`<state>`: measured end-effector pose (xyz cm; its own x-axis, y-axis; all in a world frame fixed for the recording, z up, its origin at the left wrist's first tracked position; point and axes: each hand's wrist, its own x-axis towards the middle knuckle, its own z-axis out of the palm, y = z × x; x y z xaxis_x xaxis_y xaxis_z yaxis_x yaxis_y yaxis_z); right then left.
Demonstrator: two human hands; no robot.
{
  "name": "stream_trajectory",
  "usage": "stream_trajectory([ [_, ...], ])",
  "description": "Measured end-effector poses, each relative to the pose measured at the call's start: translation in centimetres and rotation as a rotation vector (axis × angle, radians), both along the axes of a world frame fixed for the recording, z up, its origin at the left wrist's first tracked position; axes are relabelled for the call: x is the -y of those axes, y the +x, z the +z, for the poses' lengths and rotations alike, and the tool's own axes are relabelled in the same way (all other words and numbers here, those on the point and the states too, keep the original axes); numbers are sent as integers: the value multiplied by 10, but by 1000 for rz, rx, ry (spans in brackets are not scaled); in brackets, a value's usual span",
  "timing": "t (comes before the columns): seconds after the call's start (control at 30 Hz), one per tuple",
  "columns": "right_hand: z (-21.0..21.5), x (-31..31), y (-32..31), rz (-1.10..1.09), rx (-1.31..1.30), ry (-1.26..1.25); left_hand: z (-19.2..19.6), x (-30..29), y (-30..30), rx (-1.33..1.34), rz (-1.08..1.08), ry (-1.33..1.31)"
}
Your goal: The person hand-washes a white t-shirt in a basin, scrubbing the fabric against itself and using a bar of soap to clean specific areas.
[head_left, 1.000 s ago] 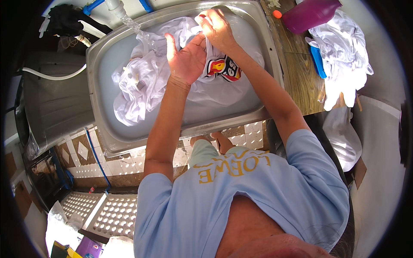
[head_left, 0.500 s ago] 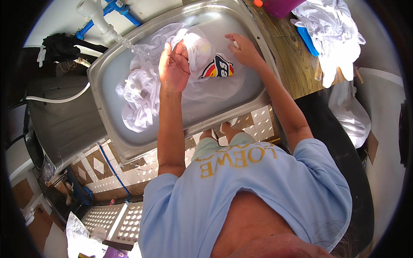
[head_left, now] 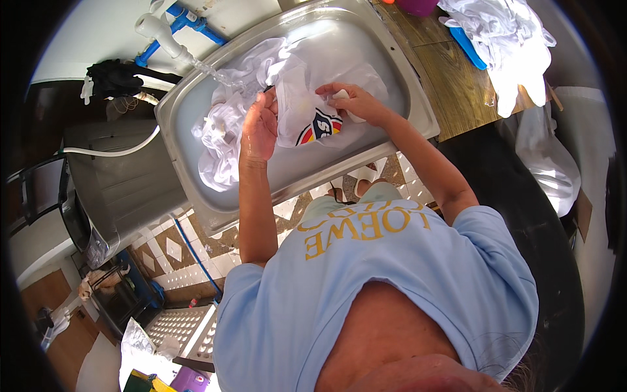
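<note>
In the head view, a steel sink (head_left: 392, 62) held wet white laundry. The left hand (head_left: 260, 127) lay on a white shirt (head_left: 297, 108) with a coloured print (head_left: 318, 126), its fingers closed over a fold of the cloth near the middle of the basin. The right hand (head_left: 349, 101) gripped the same shirt just right of the print, pinching a bunched bit of fabric. The two hands were near each other, the print between them. More white cloth (head_left: 219, 140) lay heaped at the sink's left side, touching the shirt. A white tap (head_left: 160, 32) on blue pipe (head_left: 189, 19) ran water (head_left: 212, 68) onto the heap. Beside the sink's right rim was a wooden counter (head_left: 457, 78) carrying a pile of white garments (head_left: 516, 46) and a blue item (head_left: 467, 46). A grey washer (head_left: 117, 189) stood left of the sink.
</note>
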<state>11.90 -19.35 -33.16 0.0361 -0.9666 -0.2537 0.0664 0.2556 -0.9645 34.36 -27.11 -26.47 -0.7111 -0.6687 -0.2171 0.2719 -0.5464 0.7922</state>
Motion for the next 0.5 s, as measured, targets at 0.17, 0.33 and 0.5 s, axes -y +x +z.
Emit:
stream_trajectory([
  [0.17,5,3,-26,-138,222,55,-30,-17,5,360,-18,-277],
  [0.33,3,7,-21,-369,94,24,-21,-33,26,364,-122,-267],
  [0.5,-25,4,-17,-52,-623,-143,-25,-33,44,491,-133,-272],
])
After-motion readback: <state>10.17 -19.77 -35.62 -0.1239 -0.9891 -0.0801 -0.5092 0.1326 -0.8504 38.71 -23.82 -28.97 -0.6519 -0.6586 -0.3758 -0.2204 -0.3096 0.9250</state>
